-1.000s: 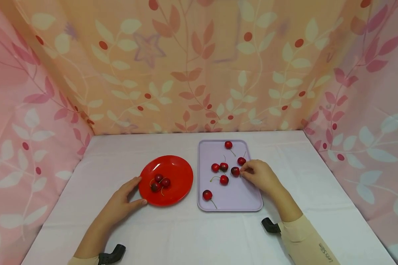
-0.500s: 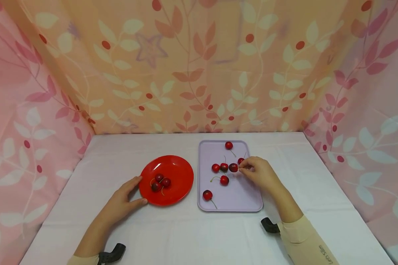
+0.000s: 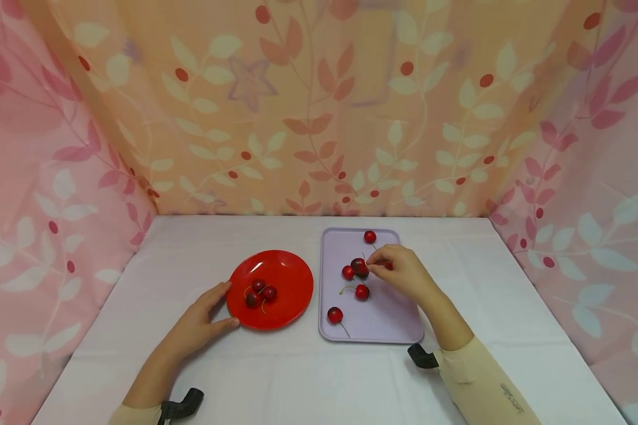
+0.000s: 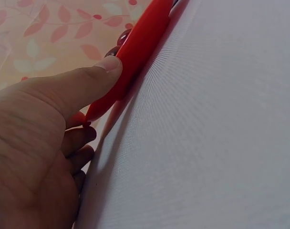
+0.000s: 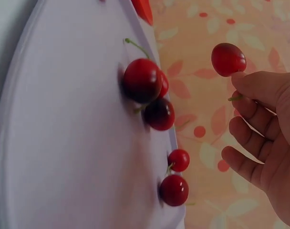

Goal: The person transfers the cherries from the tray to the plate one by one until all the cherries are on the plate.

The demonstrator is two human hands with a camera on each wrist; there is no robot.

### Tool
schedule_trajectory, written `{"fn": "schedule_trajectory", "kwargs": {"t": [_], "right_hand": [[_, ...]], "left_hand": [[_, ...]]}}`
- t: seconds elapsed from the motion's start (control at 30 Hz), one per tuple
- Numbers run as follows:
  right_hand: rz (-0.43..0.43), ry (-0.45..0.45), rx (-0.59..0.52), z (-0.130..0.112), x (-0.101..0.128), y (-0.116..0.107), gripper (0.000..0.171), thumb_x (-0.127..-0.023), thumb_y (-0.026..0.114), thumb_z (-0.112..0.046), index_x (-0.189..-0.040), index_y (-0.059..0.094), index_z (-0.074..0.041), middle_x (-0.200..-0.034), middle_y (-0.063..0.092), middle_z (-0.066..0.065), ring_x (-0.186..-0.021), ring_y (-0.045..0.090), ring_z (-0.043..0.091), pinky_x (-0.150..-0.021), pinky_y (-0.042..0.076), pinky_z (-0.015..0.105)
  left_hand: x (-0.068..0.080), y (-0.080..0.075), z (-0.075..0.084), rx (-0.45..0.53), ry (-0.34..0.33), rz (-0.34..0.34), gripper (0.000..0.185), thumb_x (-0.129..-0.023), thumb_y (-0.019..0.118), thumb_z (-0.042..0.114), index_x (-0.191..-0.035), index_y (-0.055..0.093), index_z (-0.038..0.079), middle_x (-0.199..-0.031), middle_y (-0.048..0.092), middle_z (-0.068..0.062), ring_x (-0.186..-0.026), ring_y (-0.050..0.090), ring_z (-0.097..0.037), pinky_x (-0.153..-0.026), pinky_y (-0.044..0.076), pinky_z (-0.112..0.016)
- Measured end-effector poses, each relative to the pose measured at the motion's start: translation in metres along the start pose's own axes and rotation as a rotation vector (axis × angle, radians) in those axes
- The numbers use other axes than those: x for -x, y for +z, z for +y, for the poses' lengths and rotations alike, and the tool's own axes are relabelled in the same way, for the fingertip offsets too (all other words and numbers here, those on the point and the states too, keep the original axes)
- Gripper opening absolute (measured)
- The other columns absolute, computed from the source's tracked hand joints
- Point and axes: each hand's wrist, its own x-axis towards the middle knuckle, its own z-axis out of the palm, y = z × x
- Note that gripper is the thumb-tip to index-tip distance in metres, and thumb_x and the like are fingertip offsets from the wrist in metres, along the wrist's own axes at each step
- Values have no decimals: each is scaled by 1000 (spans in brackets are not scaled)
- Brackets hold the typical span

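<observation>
The right hand (image 3: pixel 401 273) pinched a cherry (image 5: pixel 228 59) by its stem above the lilac tray (image 3: pixel 399 327); so thin a hold risked the fruit slipping and rolling off. The left hand (image 3: pixel 202 319), fingers relaxed, touched the red plate (image 3: pixel 292 277) rim, left of the tray. A white-clothed worktop (image 3: pixel 510 307) stood within leaf-printed curtains (image 3: pixel 298 106).

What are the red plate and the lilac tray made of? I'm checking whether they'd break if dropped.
The red plate looks like glossy plastic: thin rim, even colour, soft sheen. The lilac tray seems matte plastic too, with rounded corners and a low moulded lip. Neither is certain from looks alone.
</observation>
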Motion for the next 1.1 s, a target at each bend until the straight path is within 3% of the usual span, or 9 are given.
{"fn": "schedule_trajectory", "kwargs": {"t": [0.27,0.5,0.67,0.93,1.1], "right_hand": [[-36,-80,-24,-20,-17,11,7,-90,79,-15,-91,76,-20,-89,69,-10,-89,64,11,-87,55,41],[-89,-98,-7,-43,-33,30,6,-91,78,-17,-93,76,-21,-89,69,-10,-91,65,17,-85,58,41],[-142,-99,34,-61,-50,50,5,-93,77,-19,-95,75,-24,-91,68,-11,-93,65,17,-87,56,31],[-263,-213,164,-93,-83,92,4,-96,73,-25,-98,77,-25,-91,67,-13,-90,57,10,-84,52,25],[-303,-245,168,-107,-94,114,4,-96,73,-24,-97,77,-23,-90,68,-12,-89,58,8,-84,52,22]], "left_hand": [[-2,2,-2,-22,-8,-15,100,-83,83,48,-162,32,13,-165,33,-16,-152,29,-42,-116,32,-66],[-3,3,-1,-33,-22,-19,103,-81,83,50,-162,30,14,-165,33,-15,-152,29,-42,-116,33,-66],[-2,2,-2,-29,-13,-18,103,-82,83,51,-162,31,13,-165,33,-17,-151,29,-43,-116,32,-67],[-2,2,-4,-27,-7,-8,101,-83,82,51,-161,33,11,-164,33,-19,-151,29,-45,-117,29,-68],[-3,2,-3,-19,-3,-13,101,-82,82,51,-160,34,9,-164,34,-20,-151,30,-45,-117,29,-68]]}}
